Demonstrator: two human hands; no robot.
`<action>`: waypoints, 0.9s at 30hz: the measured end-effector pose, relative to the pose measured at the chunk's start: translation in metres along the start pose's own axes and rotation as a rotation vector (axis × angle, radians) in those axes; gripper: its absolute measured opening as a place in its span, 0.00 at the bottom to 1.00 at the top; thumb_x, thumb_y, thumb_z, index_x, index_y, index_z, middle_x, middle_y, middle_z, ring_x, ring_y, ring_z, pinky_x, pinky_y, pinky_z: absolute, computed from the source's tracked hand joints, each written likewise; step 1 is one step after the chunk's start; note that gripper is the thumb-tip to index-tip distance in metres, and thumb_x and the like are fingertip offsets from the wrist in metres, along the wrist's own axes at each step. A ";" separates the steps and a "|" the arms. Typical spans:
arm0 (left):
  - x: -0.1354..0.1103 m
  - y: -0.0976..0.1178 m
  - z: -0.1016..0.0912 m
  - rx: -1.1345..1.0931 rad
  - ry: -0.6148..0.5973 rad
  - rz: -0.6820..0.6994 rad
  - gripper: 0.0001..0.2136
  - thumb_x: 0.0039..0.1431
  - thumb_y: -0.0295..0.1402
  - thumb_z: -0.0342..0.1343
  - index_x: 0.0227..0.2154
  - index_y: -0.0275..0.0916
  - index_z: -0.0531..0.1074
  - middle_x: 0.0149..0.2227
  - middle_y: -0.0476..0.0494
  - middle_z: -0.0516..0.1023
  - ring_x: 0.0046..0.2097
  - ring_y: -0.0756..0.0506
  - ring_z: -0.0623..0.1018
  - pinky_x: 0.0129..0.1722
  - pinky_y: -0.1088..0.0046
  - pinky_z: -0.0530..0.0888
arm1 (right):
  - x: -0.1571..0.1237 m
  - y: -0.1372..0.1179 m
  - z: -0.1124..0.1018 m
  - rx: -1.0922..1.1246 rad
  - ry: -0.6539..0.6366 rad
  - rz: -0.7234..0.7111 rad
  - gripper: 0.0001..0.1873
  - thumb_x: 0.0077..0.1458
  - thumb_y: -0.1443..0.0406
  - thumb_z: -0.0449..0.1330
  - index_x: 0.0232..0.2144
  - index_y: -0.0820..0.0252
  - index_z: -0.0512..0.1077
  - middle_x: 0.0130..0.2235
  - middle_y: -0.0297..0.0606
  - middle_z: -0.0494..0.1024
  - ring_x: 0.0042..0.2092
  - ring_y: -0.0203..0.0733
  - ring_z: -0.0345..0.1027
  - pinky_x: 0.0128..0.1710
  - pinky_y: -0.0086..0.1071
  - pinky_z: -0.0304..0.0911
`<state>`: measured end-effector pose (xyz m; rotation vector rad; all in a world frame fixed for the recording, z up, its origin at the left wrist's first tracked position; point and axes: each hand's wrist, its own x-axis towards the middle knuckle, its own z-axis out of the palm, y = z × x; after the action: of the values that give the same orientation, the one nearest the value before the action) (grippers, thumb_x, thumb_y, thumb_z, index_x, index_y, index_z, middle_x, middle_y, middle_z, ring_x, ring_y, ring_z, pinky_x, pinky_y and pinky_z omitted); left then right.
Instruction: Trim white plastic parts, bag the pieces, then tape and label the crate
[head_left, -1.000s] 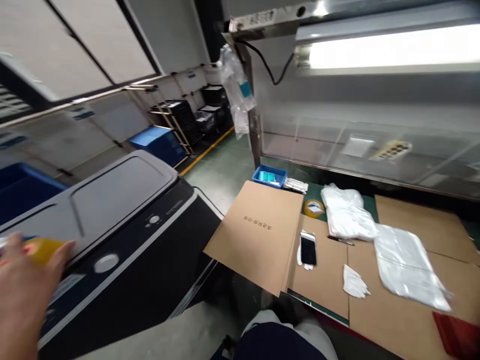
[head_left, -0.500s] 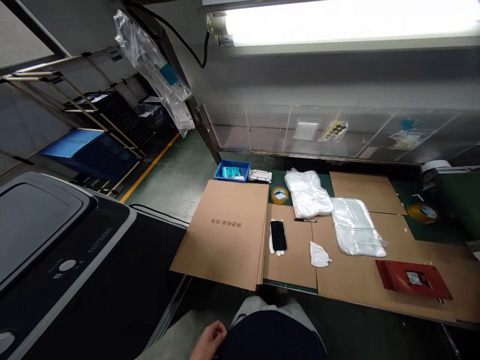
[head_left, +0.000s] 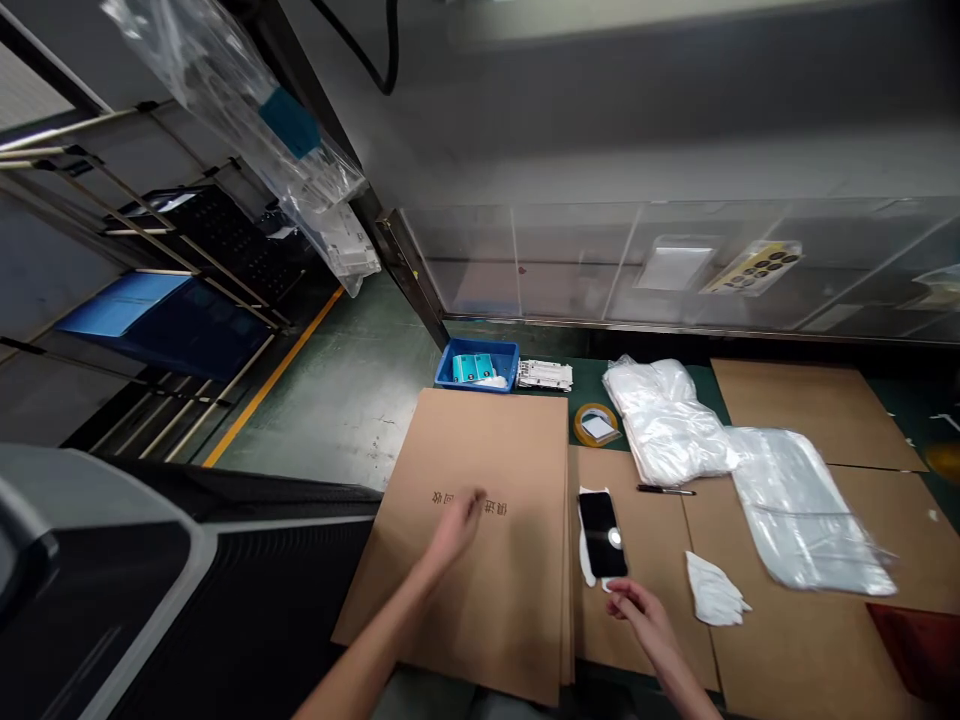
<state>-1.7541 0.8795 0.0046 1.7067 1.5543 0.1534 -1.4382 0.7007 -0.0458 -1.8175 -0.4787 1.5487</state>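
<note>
Brown cardboard sheets (head_left: 502, 570) in the head view, stacked at the left end of the workbench (head_left: 795, 640), long axis from near edge to far, with a line of print across the middle. Just to their right, a smartphone (head_left: 600, 530), screen up on a white glove (head_left: 586, 560), long axis also near to far, far end tipped slightly left.

Over the print, the left hand (head_left: 459, 528), fingers drawn together, forearm up from below; blurred, so impossible to tell whether holding or touching anything. Beside the smartphone's near end, the right hand (head_left: 639, 608), half open, fingers bent, gripping nothing, forearm from lower right.

Farther along the bench, a pen (head_left: 666, 490), a tape roll (head_left: 581, 430), a second glove (head_left: 716, 590) and plastic bags (head_left: 675, 425). Beyond the stack, a blue bin (head_left: 477, 386). At left, a black-and-grey machine (head_left: 225, 620), green floor (head_left: 375, 350) and a pipe rack (head_left: 135, 232).
</note>
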 end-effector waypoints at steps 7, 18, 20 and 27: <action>0.305 -0.044 -0.113 0.174 0.212 0.083 0.24 0.62 0.23 0.48 0.62 0.26 0.59 0.66 0.23 0.60 0.67 0.35 0.62 0.65 0.52 0.59 | 0.032 0.007 0.153 0.059 0.093 0.076 0.29 0.44 0.42 0.66 0.36 0.61 0.78 0.31 0.42 0.81 0.37 0.48 0.75 0.43 0.37 0.71; 0.218 -0.002 -0.117 0.279 -0.031 0.569 0.17 0.66 0.24 0.45 0.50 0.31 0.75 0.43 0.39 0.75 0.52 0.37 0.74 0.61 0.48 0.62 | 0.080 -0.109 0.163 -0.148 0.274 -0.264 0.30 0.56 0.52 0.64 0.57 0.57 0.68 0.56 0.48 0.75 0.54 0.49 0.71 0.57 0.43 0.67; 0.156 0.007 -0.097 0.255 -0.112 0.674 0.18 0.67 0.23 0.43 0.52 0.38 0.74 0.42 0.43 0.76 0.52 0.39 0.74 0.62 0.52 0.64 | 0.099 -0.139 0.156 -0.270 0.179 -0.467 0.48 0.50 0.55 0.69 0.68 0.51 0.53 0.69 0.47 0.57 0.63 0.50 0.63 0.63 0.47 0.61; 0.062 -0.032 -0.042 0.207 -0.390 0.309 0.17 0.69 0.37 0.48 0.59 0.50 0.68 0.42 0.46 0.80 0.39 0.41 0.80 0.37 0.67 0.73 | 0.127 -0.131 0.147 -0.336 -0.271 -0.211 0.16 0.53 0.53 0.66 0.32 0.62 0.80 0.33 0.36 0.80 0.37 0.41 0.73 0.39 0.33 0.69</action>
<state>-1.7891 0.9509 -0.0127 1.9918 1.0456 -0.1827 -1.5312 0.9159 -0.0508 -1.7319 -1.0800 1.6458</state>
